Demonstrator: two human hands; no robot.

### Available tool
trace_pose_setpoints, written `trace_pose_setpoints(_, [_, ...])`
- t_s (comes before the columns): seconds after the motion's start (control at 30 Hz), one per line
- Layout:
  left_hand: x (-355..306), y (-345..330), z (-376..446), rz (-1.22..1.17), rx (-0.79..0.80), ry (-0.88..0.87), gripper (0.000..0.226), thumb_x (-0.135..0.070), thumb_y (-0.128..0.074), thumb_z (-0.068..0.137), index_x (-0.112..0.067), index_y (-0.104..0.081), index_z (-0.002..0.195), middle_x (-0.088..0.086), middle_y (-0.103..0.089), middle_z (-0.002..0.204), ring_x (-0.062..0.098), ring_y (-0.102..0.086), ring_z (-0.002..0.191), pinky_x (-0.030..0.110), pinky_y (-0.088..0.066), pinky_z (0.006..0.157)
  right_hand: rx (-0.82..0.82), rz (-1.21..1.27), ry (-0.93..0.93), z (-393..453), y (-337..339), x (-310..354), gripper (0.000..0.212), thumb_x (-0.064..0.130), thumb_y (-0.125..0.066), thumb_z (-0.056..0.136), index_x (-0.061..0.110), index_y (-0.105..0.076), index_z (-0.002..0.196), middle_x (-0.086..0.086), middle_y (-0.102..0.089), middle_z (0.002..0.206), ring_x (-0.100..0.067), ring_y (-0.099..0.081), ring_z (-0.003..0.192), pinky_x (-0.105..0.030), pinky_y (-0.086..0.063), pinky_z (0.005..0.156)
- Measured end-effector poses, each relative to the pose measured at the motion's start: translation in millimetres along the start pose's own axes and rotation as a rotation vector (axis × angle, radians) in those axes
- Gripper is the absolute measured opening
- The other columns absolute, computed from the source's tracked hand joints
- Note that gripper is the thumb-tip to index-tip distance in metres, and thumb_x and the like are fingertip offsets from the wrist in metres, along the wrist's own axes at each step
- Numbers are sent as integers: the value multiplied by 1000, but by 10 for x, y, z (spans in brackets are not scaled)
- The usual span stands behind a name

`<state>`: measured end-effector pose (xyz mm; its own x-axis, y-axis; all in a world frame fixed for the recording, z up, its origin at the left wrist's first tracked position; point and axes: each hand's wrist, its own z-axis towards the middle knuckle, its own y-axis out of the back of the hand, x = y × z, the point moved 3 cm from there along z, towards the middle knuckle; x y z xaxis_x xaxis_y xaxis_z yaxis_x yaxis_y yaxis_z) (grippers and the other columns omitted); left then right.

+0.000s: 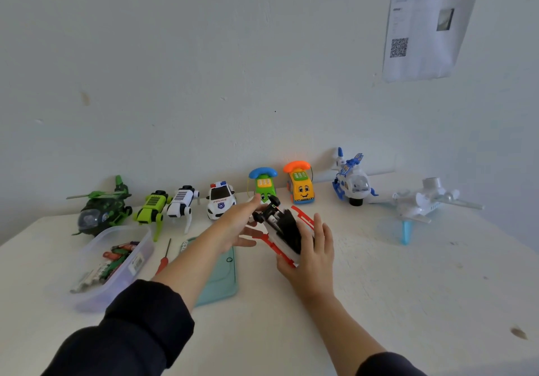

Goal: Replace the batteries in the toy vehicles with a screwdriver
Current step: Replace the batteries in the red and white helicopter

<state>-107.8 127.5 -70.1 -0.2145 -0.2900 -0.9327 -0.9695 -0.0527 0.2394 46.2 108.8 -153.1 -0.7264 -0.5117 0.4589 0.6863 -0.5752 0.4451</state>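
Both hands (313,248) around upturned toy car (281,228)

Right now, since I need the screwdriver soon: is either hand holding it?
No. The screwdriver lies on the table; both the left hand and right hand hold the toy.

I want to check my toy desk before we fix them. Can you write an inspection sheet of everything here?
Surface: white table, a few dark marks.
Job's things: red, white and black toy vehicle held upside down; red-handled screwdriver; tub of batteries.
Clutter: teal tray; row of toys at the wall, including police car.
Grips: left hand and right hand both hold the vehicle.
Cables: nothing seen.
Surroundings: pale wall, paper with QR code.
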Motion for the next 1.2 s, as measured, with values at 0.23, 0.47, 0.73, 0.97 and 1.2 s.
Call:
trace_pose_setpoints(0.23, [-14,-1,-18,102,3,-22,42,-57,-56,85,-23,-63,110,5,-57,98,26,-66,89,36,-55,76,29,-62,30,-13,2,-4,80,29,-90,50,26,-48,119,-26,-48,134,-45,-35,122,-63,-43,86])
trace_pose_setpoints(0.47, [-18,-99,-44,105,-77,-147,18,-29,-64,88,-21,-66,103,1,-60,92,24,-65,84,34,-55,71,45,-16,15,-22,31,13,78,29,-89,52,25,-49,119,-24,-50,131,-42,-34,121,-62,-44,86])
trace_pose_setpoints(0.73, [-79,-190,-79,222,-194,-210,20,-32,-62,88,-18,-64,102,2,-61,93,18,-58,70,37,-55,72,41,-28,-49,-15,59,-14,78,32,-89,54,28,-48,121,-21,-53,130,-46,-47,116,-59,-46,86])
trace_pose_setpoints(0.97, [-37,-28,-159,155,-194,-418,38,-43,-45,96,-28,-46,132,-10,-52,110,20,-60,97,39,-51,80,-48,277,-397,55,162,-129,61,54,-69,67,20,-65,118,-8,-61,113,-27,-58,102,-45,-49,86])
trace_pose_setpoints(1.2, [227,362,2,57,-661,-408,23,-14,-44,87,-21,-57,104,15,-62,101,26,-56,82,48,-53,79,89,901,-1032,353,289,-282,30,29,-71,82,29,-58,109,0,-64,102,-17,-63,90,-33,-53,69])
